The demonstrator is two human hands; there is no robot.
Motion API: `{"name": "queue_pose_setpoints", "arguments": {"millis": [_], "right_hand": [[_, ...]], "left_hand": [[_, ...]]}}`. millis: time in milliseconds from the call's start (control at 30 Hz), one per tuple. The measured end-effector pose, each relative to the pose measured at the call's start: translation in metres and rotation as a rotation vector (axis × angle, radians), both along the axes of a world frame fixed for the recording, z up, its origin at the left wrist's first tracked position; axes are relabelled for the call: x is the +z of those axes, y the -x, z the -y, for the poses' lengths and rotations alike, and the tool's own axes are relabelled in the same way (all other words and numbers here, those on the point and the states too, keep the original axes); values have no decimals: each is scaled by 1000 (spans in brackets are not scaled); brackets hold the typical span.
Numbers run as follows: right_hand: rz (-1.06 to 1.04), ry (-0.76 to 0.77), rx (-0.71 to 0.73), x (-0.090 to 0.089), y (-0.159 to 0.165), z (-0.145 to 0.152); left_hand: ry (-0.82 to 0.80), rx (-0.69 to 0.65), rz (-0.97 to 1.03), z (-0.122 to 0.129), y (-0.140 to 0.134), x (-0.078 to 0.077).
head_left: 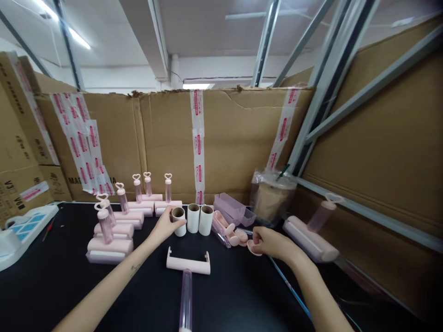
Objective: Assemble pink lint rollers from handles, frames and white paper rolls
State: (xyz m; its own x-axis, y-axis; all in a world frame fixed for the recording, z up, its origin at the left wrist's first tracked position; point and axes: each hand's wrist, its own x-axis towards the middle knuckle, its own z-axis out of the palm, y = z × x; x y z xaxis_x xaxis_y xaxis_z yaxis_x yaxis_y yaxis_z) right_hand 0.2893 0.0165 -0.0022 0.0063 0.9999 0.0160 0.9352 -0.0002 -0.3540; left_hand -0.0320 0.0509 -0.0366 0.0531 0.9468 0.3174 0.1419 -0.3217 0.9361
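Observation:
My left hand (166,227) has its thumb and fingers closed round a white lint roll (180,230) with a brown cardboard core, standing upright. Two more white rolls, a middle one (193,219) and a right one (206,222), stand beside it. On the right, my right hand (268,242) pinches a pale pink round cap (254,249) low over the table, close to a pile of pink parts (238,236). Between my forearms lies a lint roller frame (188,264) with a clear purplish handle (186,295) and no roll on its two arms.
Several lint rollers with heart-shaped ends, like this one (110,244), stand at the left; another lint roller (311,237) is at the right. Purple covers (230,207) and a bagged cup (272,198) sit behind. Cardboard walls (166,138) enclose the black table (145,299).

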Motion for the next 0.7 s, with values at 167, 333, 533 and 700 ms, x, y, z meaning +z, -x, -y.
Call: {"name": "queue_pose_setpoints", "arguments": {"millis": [167,333,533,700], "right_hand": [[71,44,4,-10,-1,-10],[71,79,76,-17,-5,-17],[77,55,111,-25,-12,-24],[80,27,110,-30,-10,-29]], "left_hand": [[-12,-47,-33,-9,-7,-9],[-29,21,-6,-4,-5,-9],[-190,128,-47,46,8,14],[-370,3,-608,86,11,13]]}}
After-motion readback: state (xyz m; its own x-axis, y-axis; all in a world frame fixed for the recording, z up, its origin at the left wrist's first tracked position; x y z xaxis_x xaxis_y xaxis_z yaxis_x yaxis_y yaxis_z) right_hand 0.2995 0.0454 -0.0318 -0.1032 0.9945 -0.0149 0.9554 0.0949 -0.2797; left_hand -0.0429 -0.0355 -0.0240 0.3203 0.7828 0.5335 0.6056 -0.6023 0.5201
